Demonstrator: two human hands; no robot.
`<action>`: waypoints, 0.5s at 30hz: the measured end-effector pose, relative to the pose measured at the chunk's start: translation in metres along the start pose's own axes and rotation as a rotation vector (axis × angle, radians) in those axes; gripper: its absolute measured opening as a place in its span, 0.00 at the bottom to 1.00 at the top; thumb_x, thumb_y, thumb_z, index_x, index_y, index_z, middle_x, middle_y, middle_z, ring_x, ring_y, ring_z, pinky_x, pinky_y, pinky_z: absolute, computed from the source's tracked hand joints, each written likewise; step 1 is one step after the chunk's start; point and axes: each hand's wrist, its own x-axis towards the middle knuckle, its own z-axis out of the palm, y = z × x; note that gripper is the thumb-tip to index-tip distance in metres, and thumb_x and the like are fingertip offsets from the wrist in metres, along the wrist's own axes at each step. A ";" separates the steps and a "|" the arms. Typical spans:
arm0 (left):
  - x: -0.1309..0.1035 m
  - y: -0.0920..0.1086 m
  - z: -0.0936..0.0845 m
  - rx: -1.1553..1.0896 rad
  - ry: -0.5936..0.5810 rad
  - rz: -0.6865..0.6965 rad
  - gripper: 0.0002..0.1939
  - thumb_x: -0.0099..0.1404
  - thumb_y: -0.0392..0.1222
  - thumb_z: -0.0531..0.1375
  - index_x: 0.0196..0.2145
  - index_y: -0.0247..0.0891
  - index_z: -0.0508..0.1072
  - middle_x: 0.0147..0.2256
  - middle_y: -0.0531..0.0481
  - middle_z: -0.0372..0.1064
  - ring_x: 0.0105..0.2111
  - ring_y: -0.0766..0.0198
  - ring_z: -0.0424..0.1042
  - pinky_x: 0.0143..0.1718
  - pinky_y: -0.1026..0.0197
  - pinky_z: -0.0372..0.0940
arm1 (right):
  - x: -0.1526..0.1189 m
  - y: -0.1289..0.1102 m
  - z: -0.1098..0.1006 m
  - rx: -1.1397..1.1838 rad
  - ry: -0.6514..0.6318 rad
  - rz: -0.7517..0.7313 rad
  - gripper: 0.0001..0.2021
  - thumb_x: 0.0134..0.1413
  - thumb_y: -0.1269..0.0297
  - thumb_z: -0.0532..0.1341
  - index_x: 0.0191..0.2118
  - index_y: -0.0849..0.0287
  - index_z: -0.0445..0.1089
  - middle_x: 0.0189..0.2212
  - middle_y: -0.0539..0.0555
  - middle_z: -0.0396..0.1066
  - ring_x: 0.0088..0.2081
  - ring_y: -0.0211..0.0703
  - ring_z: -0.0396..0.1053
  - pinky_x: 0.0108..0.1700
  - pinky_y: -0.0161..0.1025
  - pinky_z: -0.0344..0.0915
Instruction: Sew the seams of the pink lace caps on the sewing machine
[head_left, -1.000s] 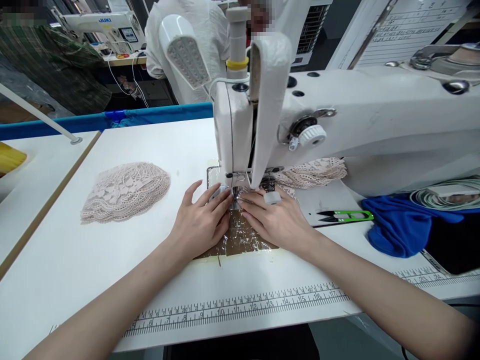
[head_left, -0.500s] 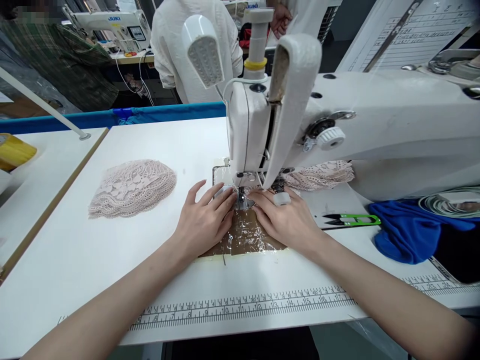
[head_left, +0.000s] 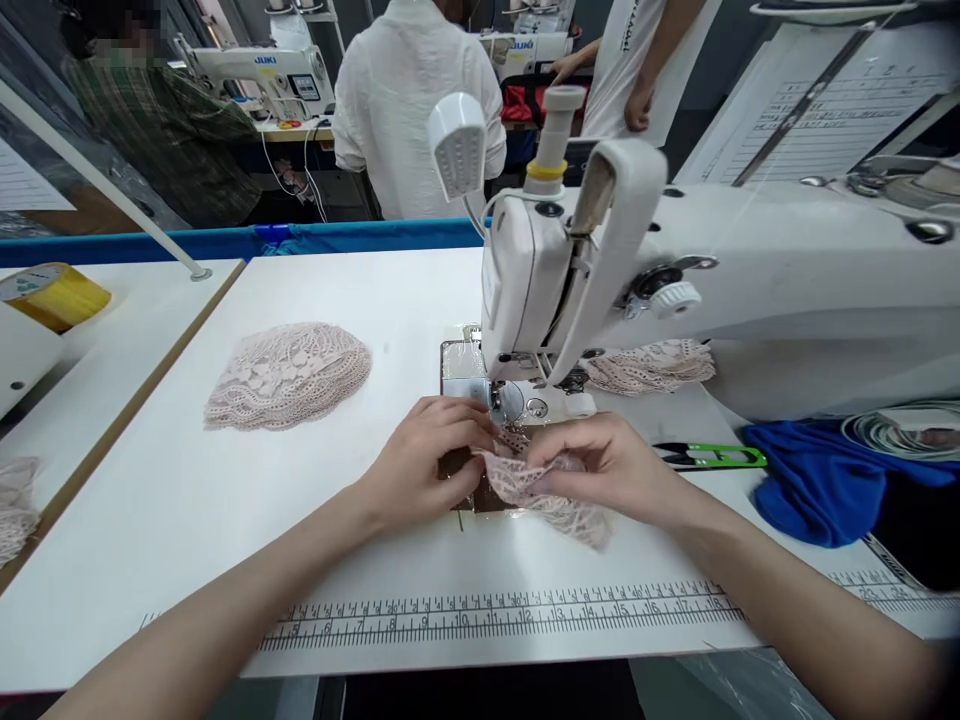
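A pale pink lace piece [head_left: 517, 482] is bunched in front of the sewing machine [head_left: 525, 290], over the brown taped patch on the table. My right hand [head_left: 611, 465] pinches it between thumb and fingers, and its loose end hangs toward the ruler. At its left edge my left hand [head_left: 431, 455] is closed, thumb and fingertips gripping the lace just before the needle area. Flat on the table to the left lies another lace piece [head_left: 289, 375]. More folded lace [head_left: 652, 367] rests behind the needle, under the machine arm.
Green-handled thread snips [head_left: 709, 457] and a blue cloth [head_left: 814, 480] lie at the right. A printed ruler [head_left: 465, 622] runs along the front edge. Yellow tape [head_left: 56, 297] stands at the far left, near a slanted white rod [head_left: 105, 180]. Other people work beyond the blue edge.
Both hands have come back from the needle toward me, bringing the lace out in front of the machine. My fingers went from lying flat to pinching. The view has shifted slightly.
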 end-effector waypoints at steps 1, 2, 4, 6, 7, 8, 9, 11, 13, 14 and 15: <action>0.000 0.002 -0.006 -0.068 0.020 -0.039 0.10 0.64 0.34 0.51 0.36 0.40 0.72 0.39 0.50 0.76 0.47 0.60 0.71 0.49 0.53 0.65 | 0.001 0.000 0.001 0.038 0.025 0.025 0.06 0.54 0.62 0.65 0.35 0.59 0.76 0.29 0.51 0.77 0.28 0.38 0.73 0.29 0.34 0.71; -0.001 0.006 -0.012 -0.113 0.050 -0.068 0.10 0.65 0.35 0.50 0.34 0.40 0.71 0.36 0.50 0.75 0.43 0.61 0.72 0.47 0.54 0.66 | 0.001 0.001 0.003 0.041 0.045 0.033 0.06 0.54 0.62 0.66 0.34 0.59 0.75 0.29 0.51 0.76 0.28 0.37 0.72 0.29 0.34 0.70; -0.003 0.020 -0.029 -0.134 0.119 -0.078 0.10 0.66 0.37 0.51 0.30 0.40 0.70 0.29 0.52 0.73 0.33 0.63 0.71 0.42 0.56 0.67 | 0.003 0.002 0.008 -0.039 0.101 -0.014 0.06 0.55 0.63 0.65 0.34 0.59 0.76 0.30 0.52 0.75 0.30 0.38 0.71 0.29 0.34 0.69; -0.008 0.041 -0.049 -0.112 0.117 -0.030 0.11 0.67 0.38 0.53 0.27 0.41 0.70 0.24 0.55 0.71 0.25 0.66 0.68 0.40 0.57 0.67 | 0.004 0.000 0.014 -0.186 0.165 -0.114 0.04 0.56 0.65 0.64 0.35 0.57 0.77 0.30 0.52 0.75 0.32 0.38 0.71 0.31 0.36 0.68; -0.010 0.052 -0.059 -0.118 -0.003 -0.024 0.09 0.66 0.38 0.55 0.28 0.42 0.71 0.23 0.57 0.71 0.23 0.68 0.67 0.41 0.57 0.67 | 0.004 -0.003 0.018 -0.250 0.176 -0.157 0.05 0.57 0.67 0.63 0.36 0.56 0.78 0.30 0.51 0.75 0.31 0.38 0.71 0.32 0.36 0.68; -0.013 0.061 -0.068 -0.155 -0.160 -0.015 0.08 0.66 0.37 0.56 0.29 0.44 0.73 0.22 0.59 0.71 0.21 0.69 0.67 0.42 0.59 0.67 | 0.004 -0.006 0.021 -0.294 0.171 -0.181 0.07 0.58 0.70 0.61 0.37 0.55 0.78 0.29 0.50 0.76 0.30 0.38 0.71 0.32 0.36 0.68; -0.016 0.068 -0.075 -0.231 -0.341 0.005 0.06 0.65 0.40 0.59 0.30 0.46 0.74 0.21 0.61 0.72 0.21 0.69 0.69 0.41 0.62 0.68 | 0.003 -0.009 0.023 -0.316 0.146 -0.187 0.09 0.58 0.72 0.59 0.38 0.55 0.78 0.28 0.50 0.76 0.30 0.37 0.71 0.32 0.35 0.68; -0.019 0.071 -0.082 -0.303 -0.520 -0.031 0.04 0.65 0.43 0.60 0.36 0.50 0.76 0.26 0.60 0.76 0.27 0.68 0.74 0.35 0.66 0.68 | 0.001 -0.018 0.026 -0.296 0.055 -0.162 0.13 0.58 0.75 0.57 0.40 0.55 0.77 0.31 0.49 0.78 0.29 0.35 0.72 0.30 0.32 0.67; -0.020 0.062 -0.078 -0.224 -0.316 -0.172 0.08 0.68 0.43 0.57 0.42 0.49 0.74 0.37 0.56 0.77 0.36 0.66 0.76 0.38 0.65 0.69 | 0.001 -0.027 0.029 -0.245 -0.042 -0.118 0.14 0.61 0.74 0.54 0.42 0.54 0.76 0.33 0.49 0.78 0.29 0.35 0.72 0.29 0.31 0.67; -0.020 0.054 -0.073 -0.191 -0.235 -0.217 0.12 0.66 0.45 0.58 0.48 0.48 0.72 0.43 0.52 0.76 0.42 0.63 0.75 0.43 0.63 0.68 | 0.001 -0.031 0.030 -0.223 -0.084 -0.105 0.14 0.63 0.72 0.53 0.43 0.54 0.76 0.34 0.49 0.78 0.29 0.35 0.73 0.30 0.31 0.67; -0.021 0.046 -0.067 -0.187 -0.211 -0.234 0.21 0.63 0.47 0.62 0.53 0.46 0.69 0.49 0.49 0.73 0.48 0.59 0.72 0.47 0.60 0.68 | 0.001 -0.036 0.031 -0.209 -0.118 -0.099 0.14 0.64 0.71 0.53 0.43 0.54 0.76 0.34 0.48 0.78 0.31 0.36 0.73 0.32 0.31 0.68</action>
